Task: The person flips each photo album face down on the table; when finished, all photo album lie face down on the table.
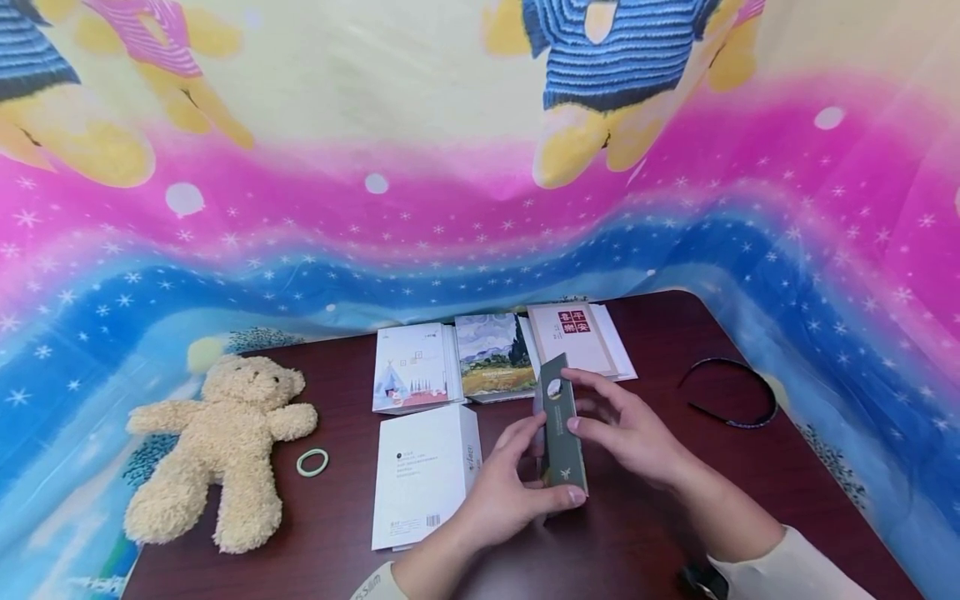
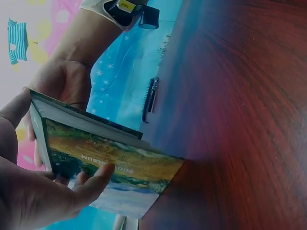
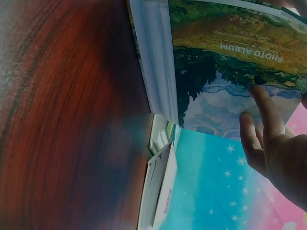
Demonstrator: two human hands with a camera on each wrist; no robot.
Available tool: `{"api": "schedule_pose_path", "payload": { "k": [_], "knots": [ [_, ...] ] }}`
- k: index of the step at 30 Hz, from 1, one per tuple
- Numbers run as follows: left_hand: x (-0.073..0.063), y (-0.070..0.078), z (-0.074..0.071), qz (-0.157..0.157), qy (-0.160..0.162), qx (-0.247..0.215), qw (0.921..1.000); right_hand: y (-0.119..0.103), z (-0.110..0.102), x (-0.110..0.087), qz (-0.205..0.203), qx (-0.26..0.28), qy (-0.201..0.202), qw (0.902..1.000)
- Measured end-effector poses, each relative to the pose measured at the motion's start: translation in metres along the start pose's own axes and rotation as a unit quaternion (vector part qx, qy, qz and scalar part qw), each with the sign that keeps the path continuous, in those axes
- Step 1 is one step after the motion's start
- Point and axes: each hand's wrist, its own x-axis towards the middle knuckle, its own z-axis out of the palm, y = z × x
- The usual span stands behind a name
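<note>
A photo album (image 1: 562, 433) stands upright on the table, its dark green spine towards me. The right wrist view shows its painted landscape cover (image 3: 230, 62), lettered "PHOTO ALBUM". My left hand (image 1: 506, 487) grips the album from the left, thumb across the lower spine and fingers against the cover. From the right, my right hand (image 1: 637, 433) holds it, index finger near the top of the spine and thumb at the spine's edge. Beyond it lie a white album (image 1: 408, 358), another landscape album (image 1: 491, 354) and a beige album (image 1: 573, 342) with red characters.
A white album (image 1: 423, 475) lies back cover up left of my hands, in front of the row. At the left are a teddy bear (image 1: 232, 442) and a pale green ring (image 1: 312, 462). A black headband (image 1: 731, 423) lies at the right. Patterned cloth (image 1: 450, 225) borders the table.
</note>
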Motion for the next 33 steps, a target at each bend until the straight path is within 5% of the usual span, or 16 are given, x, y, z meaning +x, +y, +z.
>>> {"api": "schedule_pose_path", "payload": {
  "k": [33],
  "knots": [
    [0.001, -0.029, 0.015, -0.011, -0.022, 0.027, 0.9994, 0.014, -0.02, -0.022, 0.047, 0.07, 0.02, 0.9962]
  ]
}}
